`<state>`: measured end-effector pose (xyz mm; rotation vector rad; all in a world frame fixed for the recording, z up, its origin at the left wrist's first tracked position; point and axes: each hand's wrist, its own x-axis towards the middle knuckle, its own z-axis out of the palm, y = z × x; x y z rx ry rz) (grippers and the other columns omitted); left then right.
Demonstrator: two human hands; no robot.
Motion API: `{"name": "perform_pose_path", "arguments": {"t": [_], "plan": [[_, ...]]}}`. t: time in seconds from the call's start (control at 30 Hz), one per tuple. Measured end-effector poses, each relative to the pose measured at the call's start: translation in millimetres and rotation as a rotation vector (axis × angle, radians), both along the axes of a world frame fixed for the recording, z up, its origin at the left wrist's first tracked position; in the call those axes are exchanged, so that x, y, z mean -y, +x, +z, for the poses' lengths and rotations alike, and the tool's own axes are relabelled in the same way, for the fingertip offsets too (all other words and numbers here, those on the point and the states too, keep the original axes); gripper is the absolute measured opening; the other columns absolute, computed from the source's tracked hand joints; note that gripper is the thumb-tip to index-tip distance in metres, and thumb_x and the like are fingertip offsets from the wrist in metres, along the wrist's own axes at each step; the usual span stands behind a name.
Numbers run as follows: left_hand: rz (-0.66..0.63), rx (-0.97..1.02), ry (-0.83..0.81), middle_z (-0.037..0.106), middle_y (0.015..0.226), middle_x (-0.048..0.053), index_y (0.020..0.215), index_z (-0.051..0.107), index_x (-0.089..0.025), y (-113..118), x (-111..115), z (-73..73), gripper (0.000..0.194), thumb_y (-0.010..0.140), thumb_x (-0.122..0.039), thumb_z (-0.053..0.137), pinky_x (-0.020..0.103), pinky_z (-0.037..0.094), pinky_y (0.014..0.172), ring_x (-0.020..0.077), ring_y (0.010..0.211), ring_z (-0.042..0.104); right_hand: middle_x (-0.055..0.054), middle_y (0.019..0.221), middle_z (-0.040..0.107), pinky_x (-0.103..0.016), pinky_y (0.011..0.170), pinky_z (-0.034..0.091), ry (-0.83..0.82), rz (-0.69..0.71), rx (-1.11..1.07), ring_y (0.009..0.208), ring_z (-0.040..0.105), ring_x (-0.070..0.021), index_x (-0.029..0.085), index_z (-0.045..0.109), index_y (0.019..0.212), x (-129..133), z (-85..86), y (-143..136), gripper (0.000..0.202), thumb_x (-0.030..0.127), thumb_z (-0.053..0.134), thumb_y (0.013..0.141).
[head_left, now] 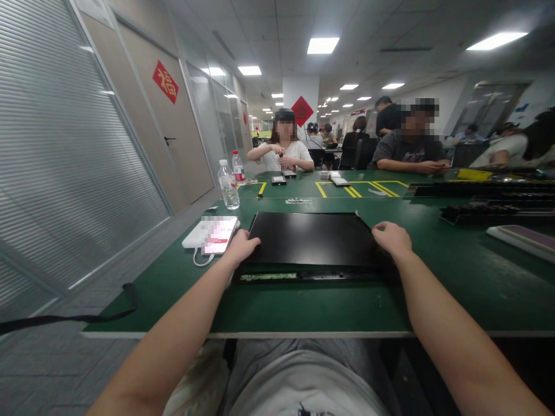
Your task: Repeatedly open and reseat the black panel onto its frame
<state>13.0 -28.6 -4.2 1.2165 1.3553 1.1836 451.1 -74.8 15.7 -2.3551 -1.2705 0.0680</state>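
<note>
A flat black panel (312,238) lies in front of me, its near edge slightly raised above a black frame (338,276). A strip of green circuit board (269,277) shows along the left part of that frame. My left hand (243,245) grips the panel's left edge, thumb on top and the other fingers mostly hidden. At the right edge, my right hand (392,237) has its thumb and fingers pinched on the panel's far corner area.
On the green table (182,306), a phone (220,234) lies on a white box at the left, cabled, near two bottles (229,188). Dark strips (481,189) and a pale tray (520,240) are at the right. Two people sit across the table; a black strap (78,318) hangs left.
</note>
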Motion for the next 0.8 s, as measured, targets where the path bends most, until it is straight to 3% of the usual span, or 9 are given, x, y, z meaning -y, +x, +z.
{"name": "perform_pose_path", "arguments": {"t": [0.47,0.67,0.8], "plan": [[0.077,-0.016,-0.036,0.070,0.078,0.002,0.092,0.060,-0.021,0.0,5.8,5.6,0.047,0.056,-0.012,0.087,0.031,0.050,0.070,0.0258,0.079,0.071,-0.016,0.106,0.077,-0.042,0.086,0.056,-0.031,0.026,0.013,0.103,0.071,-0.0343,0.023,0.082,0.105,3.7,2.5,-6.4,0.031,0.032,0.063,0.082],[0.087,0.010,-0.029,0.070,0.080,0.003,0.090,0.063,-0.020,0.9,3.9,13.3,0.032,0.065,-0.016,0.082,0.032,0.052,0.073,0.0245,0.081,0.070,-0.017,0.108,0.077,-0.041,0.086,0.056,-0.037,0.022,0.014,0.100,0.072,-0.0333,0.022,0.083,0.106,3.3,3.4,-3.6,0.033,0.031,0.063,0.081],[0.139,-0.096,-0.025,0.072,0.082,0.005,0.093,0.067,-0.017,2.0,-2.0,15.3,0.017,0.076,-0.017,0.070,0.033,0.054,0.078,0.0237,0.085,0.072,-0.015,0.108,0.077,-0.037,0.085,0.055,-0.047,0.013,0.026,0.100,0.072,-0.0307,0.023,0.084,0.106,2.0,1.8,0.4,0.034,0.029,0.062,0.081]]}}
